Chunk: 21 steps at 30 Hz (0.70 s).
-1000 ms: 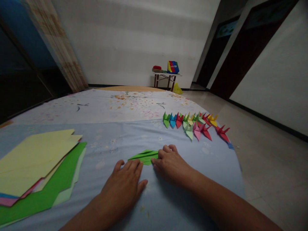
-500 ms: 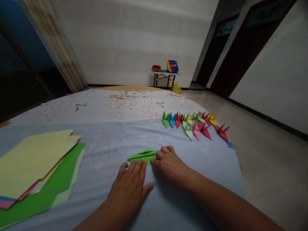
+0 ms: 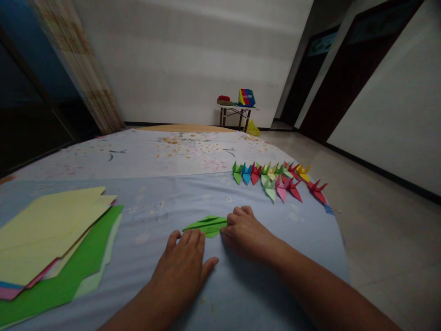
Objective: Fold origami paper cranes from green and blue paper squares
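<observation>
A folded piece of green origami paper (image 3: 208, 225) lies on the blue floral cloth, long and pointed at its left end, with creased layers on top. My left hand (image 3: 184, 266) rests flat, fingers stretched out and thumb apart, its fingertips at the near left edge of the paper. At the paper's right end, my right hand (image 3: 243, 232) has its fingers curled, the thumb and forefinger closed on the edge. That right tip is hidden behind the fingers.
Folded paper cranes (image 3: 270, 177) in several colours stand in rows at the right. To the left lies a stack of coloured paper sheets (image 3: 51, 225), yellow on top. Beyond the table, a small stand (image 3: 237, 108) holds a colourful box (image 3: 246, 97).
My left hand has slid slightly left along the near edge of the paper. My right hand has shifted a little right, toward the tip, uncovering more green.
</observation>
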Motion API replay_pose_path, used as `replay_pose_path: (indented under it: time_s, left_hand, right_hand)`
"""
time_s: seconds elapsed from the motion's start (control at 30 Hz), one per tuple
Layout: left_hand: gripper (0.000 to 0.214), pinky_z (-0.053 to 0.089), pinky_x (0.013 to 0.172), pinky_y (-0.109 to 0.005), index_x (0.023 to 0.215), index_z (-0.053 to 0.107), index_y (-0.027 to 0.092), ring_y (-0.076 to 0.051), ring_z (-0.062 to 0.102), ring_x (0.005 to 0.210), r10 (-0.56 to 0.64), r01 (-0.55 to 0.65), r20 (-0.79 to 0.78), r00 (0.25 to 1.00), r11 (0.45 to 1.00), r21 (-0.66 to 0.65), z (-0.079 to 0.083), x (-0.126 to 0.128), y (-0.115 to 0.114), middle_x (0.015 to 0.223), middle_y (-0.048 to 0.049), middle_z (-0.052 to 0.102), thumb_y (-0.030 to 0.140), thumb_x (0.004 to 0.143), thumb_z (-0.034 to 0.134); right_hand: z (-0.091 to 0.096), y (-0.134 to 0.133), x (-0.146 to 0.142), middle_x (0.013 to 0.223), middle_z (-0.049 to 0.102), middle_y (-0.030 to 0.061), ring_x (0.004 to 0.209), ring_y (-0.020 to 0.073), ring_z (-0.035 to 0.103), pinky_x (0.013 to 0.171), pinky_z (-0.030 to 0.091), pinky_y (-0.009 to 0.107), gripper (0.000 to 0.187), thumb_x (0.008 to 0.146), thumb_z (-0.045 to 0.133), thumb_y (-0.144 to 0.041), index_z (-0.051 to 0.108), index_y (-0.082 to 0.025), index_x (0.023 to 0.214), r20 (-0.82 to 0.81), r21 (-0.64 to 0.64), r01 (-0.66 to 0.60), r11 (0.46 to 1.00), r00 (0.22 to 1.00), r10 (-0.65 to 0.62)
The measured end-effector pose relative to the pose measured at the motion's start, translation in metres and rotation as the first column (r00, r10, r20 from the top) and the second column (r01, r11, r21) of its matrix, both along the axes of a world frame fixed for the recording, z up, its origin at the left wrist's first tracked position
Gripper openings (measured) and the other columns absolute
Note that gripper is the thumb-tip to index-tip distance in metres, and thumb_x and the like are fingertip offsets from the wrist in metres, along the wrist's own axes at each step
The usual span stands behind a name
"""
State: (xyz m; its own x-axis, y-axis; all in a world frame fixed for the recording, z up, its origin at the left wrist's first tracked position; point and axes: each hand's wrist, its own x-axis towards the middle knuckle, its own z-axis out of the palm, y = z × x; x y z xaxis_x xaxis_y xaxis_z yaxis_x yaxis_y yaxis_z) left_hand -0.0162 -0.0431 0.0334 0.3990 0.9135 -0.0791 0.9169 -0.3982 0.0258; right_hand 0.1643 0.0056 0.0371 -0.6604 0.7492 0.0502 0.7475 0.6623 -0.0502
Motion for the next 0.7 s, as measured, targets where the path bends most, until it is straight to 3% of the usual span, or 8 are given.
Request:
replay_pose_path:
  time_s: [0.13,0.2,0.47,0.6,0.7]
  left_hand:
    - [0.041,0.028,0.096,-0.05,0.114,0.058,0.013,-0.029,0.05,0.107,-0.019,0.019,-0.001,1.0,0.999,0.042,0.002,-0.001,0.003,0.113,-0.0143,0.06,0.038,0.089,0.037]
    - [0.038,0.029,0.095,-0.049,0.109,0.06,0.015,-0.028,0.051,0.104,-0.025,0.025,0.002,1.0,0.998,0.056,0.003,-0.003,0.005,0.109,-0.0127,0.061,0.038,0.09,0.037]
    - [0.028,0.028,0.09,-0.045,0.093,0.062,0.019,-0.024,0.052,0.093,-0.052,0.035,0.094,0.994,0.985,0.168,0.002,-0.013,0.015,0.094,-0.0074,0.061,0.034,0.089,0.039]
    - [0.027,0.026,0.093,-0.044,0.104,0.057,0.02,-0.024,0.051,0.101,0.007,-0.074,0.267,0.964,0.968,0.242,-0.003,-0.02,0.026,0.103,-0.0075,0.061,0.034,0.089,0.041]
    - [0.03,0.026,0.094,-0.044,0.112,0.053,0.02,-0.023,0.05,0.107,0.046,-0.144,0.401,0.915,0.965,0.217,-0.012,-0.026,0.034,0.11,-0.0081,0.061,0.035,0.09,0.039]
  right_hand:
    - [-0.011,0.014,0.003,0.097,0.059,0.0073,0.096,0.0199,0.042,0.083,0.026,0.035,0.022,0.088,0.05,-0.03,0.064,-0.024,0.104,-0.283,0.046,0.15,0.988,0.95,-0.131]
    - [-0.019,0.019,0.003,0.106,0.057,0.0077,0.101,0.0207,0.041,0.085,0.026,0.036,0.027,0.087,0.052,-0.035,0.062,-0.024,0.109,-0.33,0.008,0.176,0.984,0.93,-0.163]
    - [-0.032,0.023,-0.003,0.111,0.056,0.0053,0.108,0.0209,0.038,0.09,0.026,0.038,0.024,0.082,0.058,-0.035,0.063,-0.024,0.103,-0.362,-0.108,0.15,0.983,0.915,-0.179]
    - [-0.032,0.024,-0.004,0.103,0.059,0.004,0.103,0.0193,0.042,0.089,0.027,0.036,0.021,0.078,0.063,-0.028,0.06,-0.021,0.098,-0.416,-0.155,0.122,0.98,0.892,-0.177]
    - [-0.033,0.024,-0.003,0.093,0.059,0.0023,0.097,0.0177,0.046,0.087,0.03,0.033,0.021,0.075,0.067,-0.023,0.059,-0.02,0.094,-0.466,-0.195,0.076,0.978,0.87,-0.161]
